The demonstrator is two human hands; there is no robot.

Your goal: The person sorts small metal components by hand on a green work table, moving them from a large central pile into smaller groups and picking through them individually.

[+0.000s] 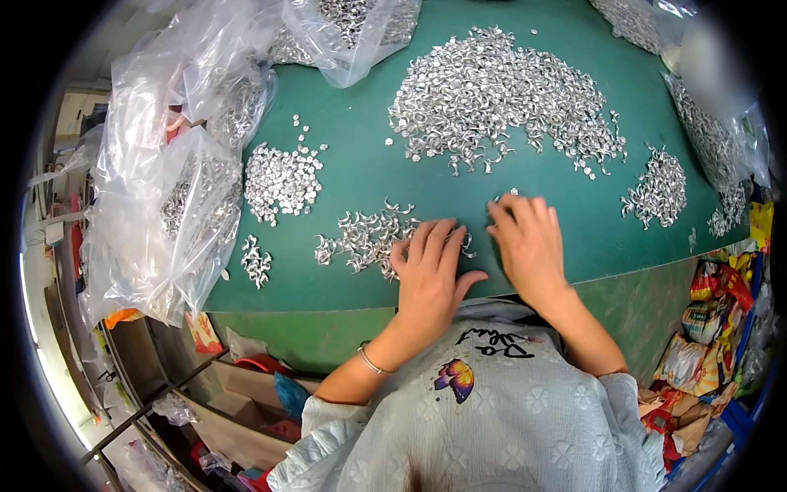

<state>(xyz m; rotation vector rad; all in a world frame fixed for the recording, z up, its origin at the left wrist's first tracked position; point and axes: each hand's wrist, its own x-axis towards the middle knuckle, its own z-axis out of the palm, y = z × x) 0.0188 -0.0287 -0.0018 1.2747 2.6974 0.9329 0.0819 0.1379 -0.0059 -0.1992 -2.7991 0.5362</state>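
Note:
My left hand (pixel 428 275) lies palm down on the green table (pixel 369 164), its fingers spread over the right end of a small heap of curved silver metal pieces (pixel 365 234). My right hand (pixel 529 246) rests beside it, fingers bent on the table top, the fingertips touching a few loose silver pieces (pixel 502 197). A thin bracelet (pixel 370 361) circles my left wrist. Farther back spreads a large pile of the same silver pieces (pixel 500 98). Whether either hand pinches a piece is hidden under the fingers.
Clear plastic bags (pixel 164 213) full of metal parts crowd the table's left edge, another bag (pixel 352 33) lies at the back. Smaller heaps (pixel 283 180) (pixel 660 189) sit left and right. Colourful packets (pixel 705 328) are stacked low right; shelving (pixel 188 402) stands below left.

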